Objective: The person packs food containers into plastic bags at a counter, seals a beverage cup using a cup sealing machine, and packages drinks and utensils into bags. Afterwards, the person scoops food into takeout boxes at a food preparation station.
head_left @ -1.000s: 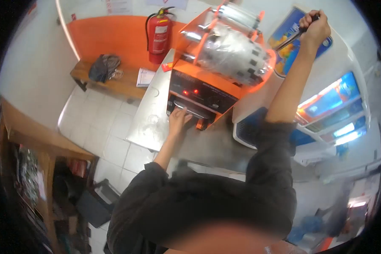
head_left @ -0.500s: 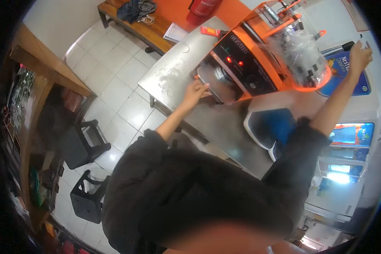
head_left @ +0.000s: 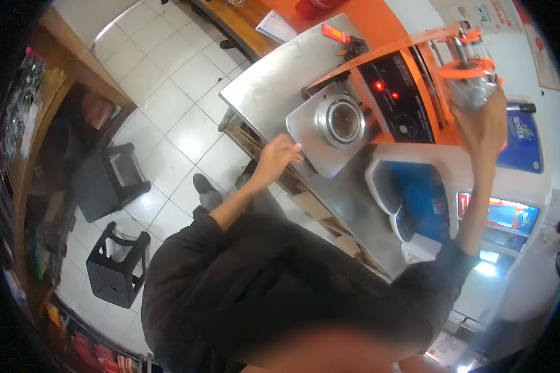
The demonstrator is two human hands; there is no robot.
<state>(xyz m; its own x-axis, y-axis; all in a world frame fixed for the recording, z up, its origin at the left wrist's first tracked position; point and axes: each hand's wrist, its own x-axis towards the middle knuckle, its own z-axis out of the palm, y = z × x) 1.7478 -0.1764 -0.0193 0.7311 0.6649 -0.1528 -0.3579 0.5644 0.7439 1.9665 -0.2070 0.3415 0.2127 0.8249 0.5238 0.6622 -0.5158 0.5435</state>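
Note:
An orange and black sealing machine (head_left: 397,93) with two red lights stands on the metal counter. Its metal tray (head_left: 317,121) is slid out at the front, with a round ring holder (head_left: 341,121) in it. Beside the tray's near left edge is my left hand (head_left: 280,158), fingers loosely bent and apart, nothing visible in them. My right hand (head_left: 484,121) is wrapped against the clear film roll (head_left: 473,92) on the machine's right side; some of its fingers are hidden. The black-handled lever (head_left: 521,107) sticks out beyond that hand.
The metal counter (head_left: 261,81) extends left, with a red and yellow packet (head_left: 335,34) at the back. A blue and white appliance (head_left: 417,193) is right of the tray. Black stools (head_left: 115,264) stand on the tiled floor; wooden shelving (head_left: 37,118) is far left.
The tray has come out of the machine towards me. My right hand has left the lever and moved to the film roll. The view has shifted, bringing the stools into sight.

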